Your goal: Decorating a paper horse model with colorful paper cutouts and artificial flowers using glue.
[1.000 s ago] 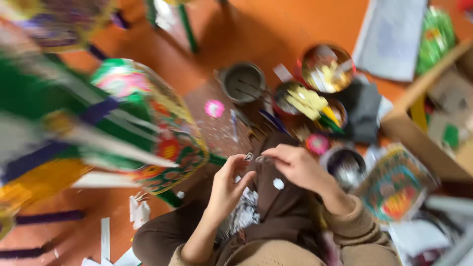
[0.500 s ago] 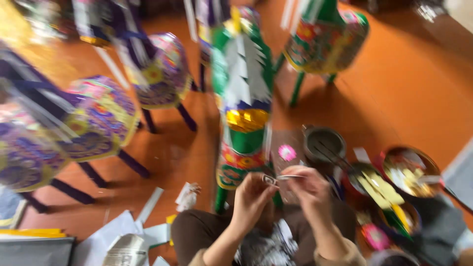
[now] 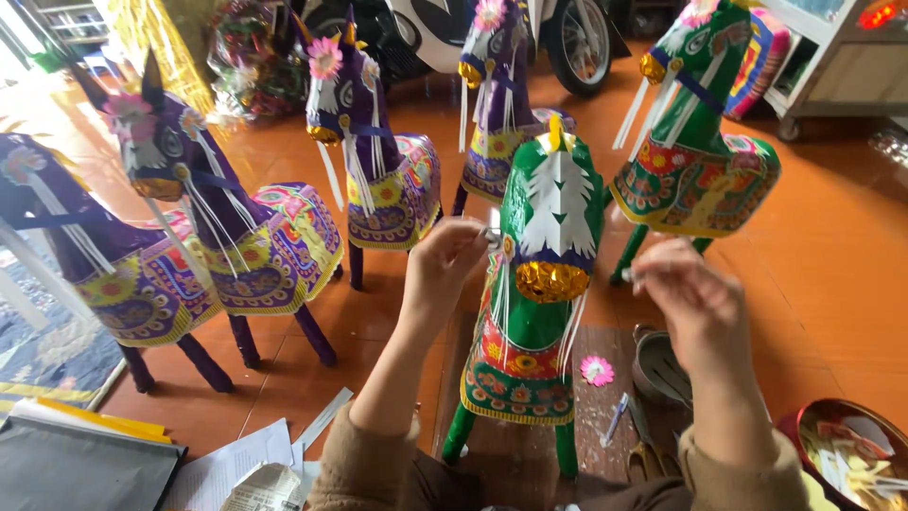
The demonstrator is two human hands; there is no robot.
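The left hand (image 3: 445,260) has its fingertips pinched together on a small pale piece at the side of the head of a green paper horse with a white cut-paper mane and a gold foil muzzle (image 3: 544,284). The right hand (image 3: 690,298) is raised to the other side of that head, a little apart from it, thumb and forefinger closed on something tiny — too small to make out. The green horse stands on a dark brown board (image 3: 605,426) directly in front of the person, facing them, with white paper strips hanging from its muzzle.

On the board beside the horse's legs lie a pink paper flower (image 3: 597,370) and a slim pale pen-like tool (image 3: 614,419); near the right wrist sits a grey round tin (image 3: 662,364), and at the lower right corner a round bowl of yellow and white paper scraps (image 3: 851,454).

Beyond, on the orange tiled floor (image 3: 832,274), stand more paper horses — three purple ones with patterned saddles at left (image 3: 246,237) and another green one at right (image 3: 700,170). Loose sheets of paper (image 3: 227,464) lie at the lower left.
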